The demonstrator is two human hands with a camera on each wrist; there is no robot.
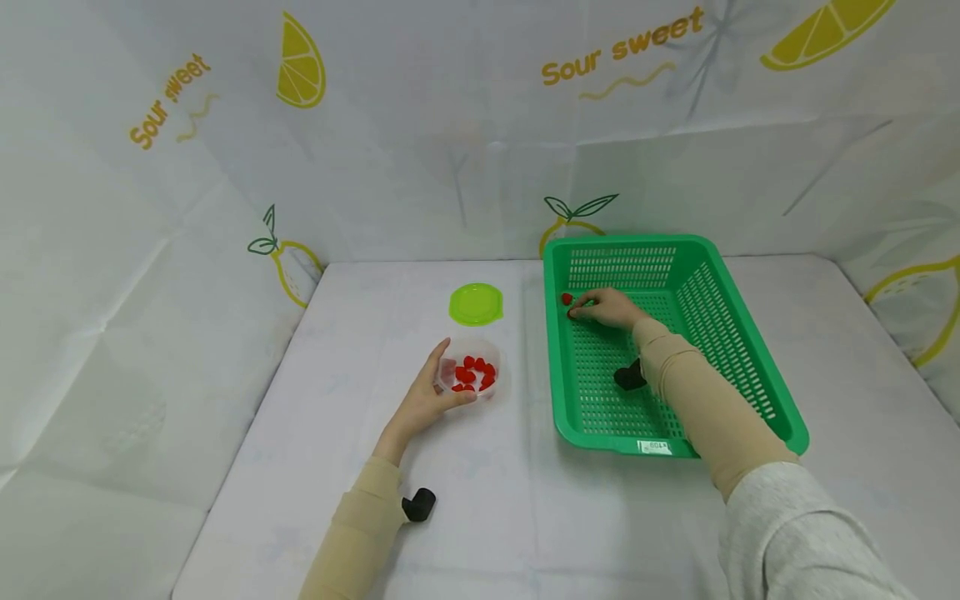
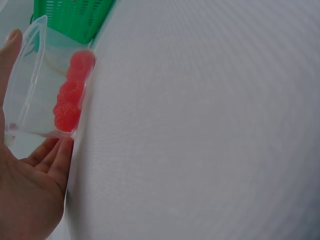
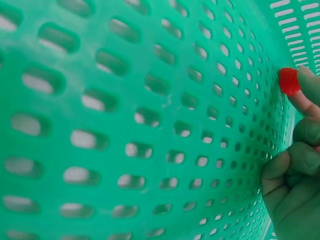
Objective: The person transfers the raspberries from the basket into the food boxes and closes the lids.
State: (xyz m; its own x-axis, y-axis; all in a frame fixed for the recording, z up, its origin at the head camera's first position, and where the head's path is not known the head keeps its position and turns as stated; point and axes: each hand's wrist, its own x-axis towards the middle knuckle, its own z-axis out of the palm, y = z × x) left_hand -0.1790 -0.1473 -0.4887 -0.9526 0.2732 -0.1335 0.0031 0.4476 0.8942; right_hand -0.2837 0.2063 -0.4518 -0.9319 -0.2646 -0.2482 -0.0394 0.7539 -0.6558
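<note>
My left hand [image 1: 422, 407] curves its thumb and fingers around a clear plastic tub [image 2: 27, 92] standing on the table. Several red raspberries [image 2: 70, 92] lie on the tub's bottom. Over at the right, my right hand [image 1: 613, 310] reaches down into a green slotted basket [image 1: 600, 442]. Between thumb and forefinger it pinches a raspberry [image 3: 288, 81], low by the basket's floor at the left wall. Another raspberry [image 1: 567, 298] lies just beyond it, in the far left part of the basket.
A bright green lid [image 1: 476, 304] lies flat on the white-covered table [image 1: 465, 508], behind the tub. The basket's left wall rises between the two hands. A white sheet [image 1: 420, 133] with lemon prints hangs along the back.
</note>
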